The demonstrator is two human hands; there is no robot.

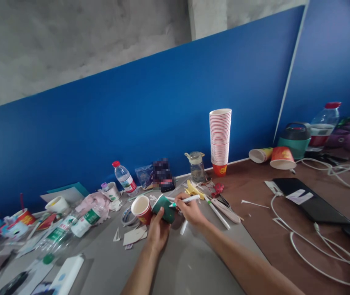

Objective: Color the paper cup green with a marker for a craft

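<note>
My left hand (159,228) is wrapped round a dark green paper cup (163,208), which is tilted on its side above the grey table. In my right hand (191,210) is a white marker (189,200), its green tip touching or very close to the cup's side. Just left of the green cup stands a red paper cup (142,211) with a white inside. A white cap or pen piece (184,228) lies below my right hand. Another white marker with a green band (218,214) lies to the right, beside a pale pink tool (226,209).
A tall stack of paper cups (220,137) and a glass jar (196,167) stand by the blue partition (116,119). Plastic bottles (126,179), tape (128,217) and paper scraps (134,236) crowd the left. A black laptop-like device (313,200) and white cables (294,241) lie right.
</note>
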